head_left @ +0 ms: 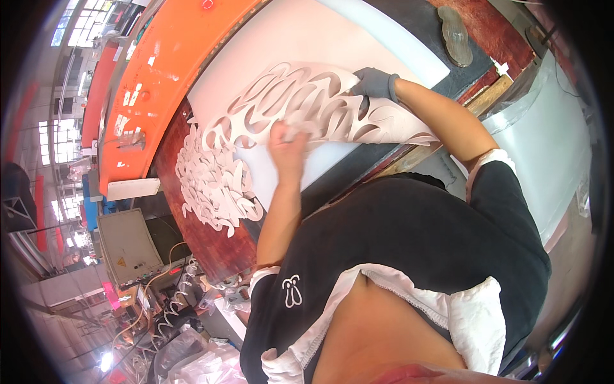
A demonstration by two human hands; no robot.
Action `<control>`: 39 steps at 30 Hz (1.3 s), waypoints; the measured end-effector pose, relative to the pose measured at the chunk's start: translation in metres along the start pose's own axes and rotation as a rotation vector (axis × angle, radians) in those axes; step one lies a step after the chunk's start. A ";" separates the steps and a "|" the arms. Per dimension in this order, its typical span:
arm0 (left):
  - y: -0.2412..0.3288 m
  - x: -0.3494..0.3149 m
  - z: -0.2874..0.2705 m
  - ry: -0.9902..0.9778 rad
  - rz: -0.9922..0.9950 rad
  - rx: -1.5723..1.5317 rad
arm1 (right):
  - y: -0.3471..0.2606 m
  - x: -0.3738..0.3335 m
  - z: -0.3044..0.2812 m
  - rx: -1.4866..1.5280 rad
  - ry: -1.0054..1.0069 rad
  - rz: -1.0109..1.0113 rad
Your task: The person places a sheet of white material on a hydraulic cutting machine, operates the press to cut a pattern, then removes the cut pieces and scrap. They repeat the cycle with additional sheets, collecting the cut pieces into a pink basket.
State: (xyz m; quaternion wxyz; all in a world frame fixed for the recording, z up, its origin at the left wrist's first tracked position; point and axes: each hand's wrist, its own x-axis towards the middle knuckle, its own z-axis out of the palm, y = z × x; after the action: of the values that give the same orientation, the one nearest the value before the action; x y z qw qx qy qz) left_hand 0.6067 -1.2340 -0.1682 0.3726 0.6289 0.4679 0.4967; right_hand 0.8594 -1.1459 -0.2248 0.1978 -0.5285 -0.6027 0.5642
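A pale pink sheet with sole-shaped cutouts (259, 120) lies across the work table, its near part lifted and curling. My right hand (376, 84), in a grey glove, grips the sheet's far right part with bent fingers. My left hand (287, 148) is bare and smeared by motion over the middle of the sheet. Its fingers close around pale cut pieces (303, 127), whose exact outline is blurred. To the left of that hand, a loose heap of pale curved pieces (214, 182) spreads over the table's dark red top.
A large orange machine beam (157, 77) spans the far left side. A sole-shaped die (454, 36) rests on the black surface at the far right. White sheeting (534, 141) lies right of the table. A grey box (128, 243) and coiled cable (169, 313) are at lower left.
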 end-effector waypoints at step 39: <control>-0.076 -0.036 -0.203 0.221 -0.332 1.394 | -0.006 0.050 -0.063 0.094 0.104 -0.128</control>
State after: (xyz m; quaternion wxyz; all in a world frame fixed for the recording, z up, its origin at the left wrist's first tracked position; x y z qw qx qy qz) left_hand 0.3899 -1.2460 -0.2030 -0.0940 0.5871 0.8000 0.0802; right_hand 0.8919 -1.0722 -0.2190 0.2891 -0.5079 -0.5967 0.5499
